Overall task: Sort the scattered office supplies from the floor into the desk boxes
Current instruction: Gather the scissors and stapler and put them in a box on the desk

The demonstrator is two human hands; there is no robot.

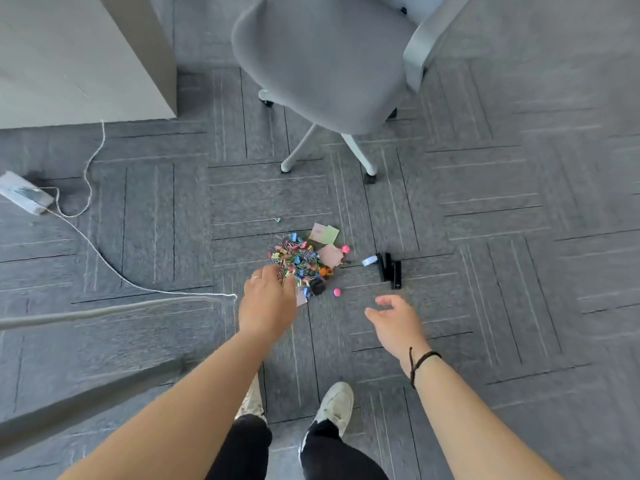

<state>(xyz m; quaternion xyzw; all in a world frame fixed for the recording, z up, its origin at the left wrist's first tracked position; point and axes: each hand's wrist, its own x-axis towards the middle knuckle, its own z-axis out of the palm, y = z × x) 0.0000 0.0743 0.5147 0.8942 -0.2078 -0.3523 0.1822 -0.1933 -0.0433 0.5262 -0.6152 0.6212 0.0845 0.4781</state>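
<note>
nearest the camera were two legs in dark trousers and a pair of white shoes [335, 407] on grey carpet [485, 237]. both bare arms reached forward and down. the left hand [268, 301], a ring on one finger, lay over the near left edge of the clip pile [296, 259]; its fingertips were hidden among the clips, so i could not tell whether it pinched anything. the right hand [394, 318], a dark cord at the wrist, hovered above the carpet with fingers loosely spread and nothing in it, near a pink ball [337, 292] but apart from it. the pile of coloured clips sat on the floor ahead of the shoes, with a small black item [318, 287] at its near edge. at the pile's right lay a pink note [330, 255] and a second pink ball [345, 249]; just beyond lay green and pale notes [325, 233]. right of these lay a tape roll [370, 260] touching a black stapler [390, 270]. a lone small metal piece [276, 219] lay beyond the pile. a white cord [114, 271] curved across the carpet to a power strip [26, 197] at far left. farther off stood a grey chair [322, 60] on white legs, and the pale side of a desk [79, 53] at upper left. no boxes were in view.
</note>
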